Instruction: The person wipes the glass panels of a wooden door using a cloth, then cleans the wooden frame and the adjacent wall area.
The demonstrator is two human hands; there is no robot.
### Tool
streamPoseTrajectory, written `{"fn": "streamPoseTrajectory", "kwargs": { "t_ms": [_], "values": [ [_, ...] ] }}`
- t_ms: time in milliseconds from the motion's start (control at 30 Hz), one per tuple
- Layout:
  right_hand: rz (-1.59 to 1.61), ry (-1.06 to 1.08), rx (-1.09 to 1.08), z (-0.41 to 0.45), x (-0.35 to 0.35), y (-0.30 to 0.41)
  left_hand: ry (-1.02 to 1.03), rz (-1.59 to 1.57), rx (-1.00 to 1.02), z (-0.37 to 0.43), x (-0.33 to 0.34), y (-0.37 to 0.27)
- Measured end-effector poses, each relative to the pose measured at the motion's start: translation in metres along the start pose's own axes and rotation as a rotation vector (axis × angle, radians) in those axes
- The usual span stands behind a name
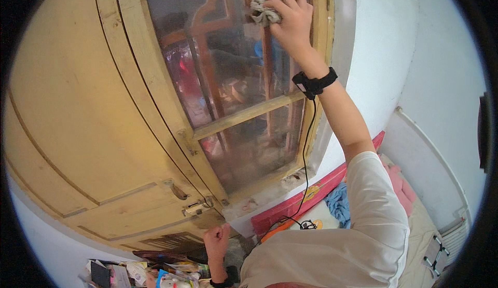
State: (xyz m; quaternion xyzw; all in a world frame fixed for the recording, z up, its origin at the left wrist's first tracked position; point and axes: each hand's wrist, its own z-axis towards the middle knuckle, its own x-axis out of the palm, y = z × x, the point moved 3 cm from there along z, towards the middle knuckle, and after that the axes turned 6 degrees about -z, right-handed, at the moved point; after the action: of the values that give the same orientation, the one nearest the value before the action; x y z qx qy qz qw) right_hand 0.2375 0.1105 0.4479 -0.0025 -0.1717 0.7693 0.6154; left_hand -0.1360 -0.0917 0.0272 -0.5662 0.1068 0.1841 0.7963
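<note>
My right hand (293, 19) is raised at the upper middle, gripping a crumpled grey cloth (264, 12) against the glass pane (233, 70) of a wooden-framed window. Around that wrist sits a black strap with a small device and a cable (310, 128) hanging from it. Low in the view, my left hand (217, 239) is curled into a fist near the bottom of the wooden door (78, 105); I see nothing in it. The door's metal latch (196, 208) is just above and left of that fist.
Below the window, a red headboard (272, 216) borders a bed with blue cloth (339, 204) and a pink item (402, 190) on it. Papers and packages (120, 274) are piled at the bottom left. A white pipe (435, 144) runs along the right wall. The window sill (264, 194) looks worn.
</note>
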Motion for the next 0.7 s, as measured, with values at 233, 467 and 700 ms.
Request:
{"fn": "streamPoseTrajectory", "kwargs": {
  "t_ms": [233,467,700],
  "values": [
    [0.033,0.046,-0.058,0.002,0.0,0.025,0.082,0.025,-0.058,0.003,-0.003,-0.008],
    [0.033,0.026,-0.008,-0.004,-0.005,-0.018,0.04,-0.013,-0.049,0.01,-0.008,-0.015],
    [-0.031,0.034,0.002,0.0,-0.004,-0.002,-0.01,0.013,0.006,0.008,-0.023,0.001]
  ]
}}
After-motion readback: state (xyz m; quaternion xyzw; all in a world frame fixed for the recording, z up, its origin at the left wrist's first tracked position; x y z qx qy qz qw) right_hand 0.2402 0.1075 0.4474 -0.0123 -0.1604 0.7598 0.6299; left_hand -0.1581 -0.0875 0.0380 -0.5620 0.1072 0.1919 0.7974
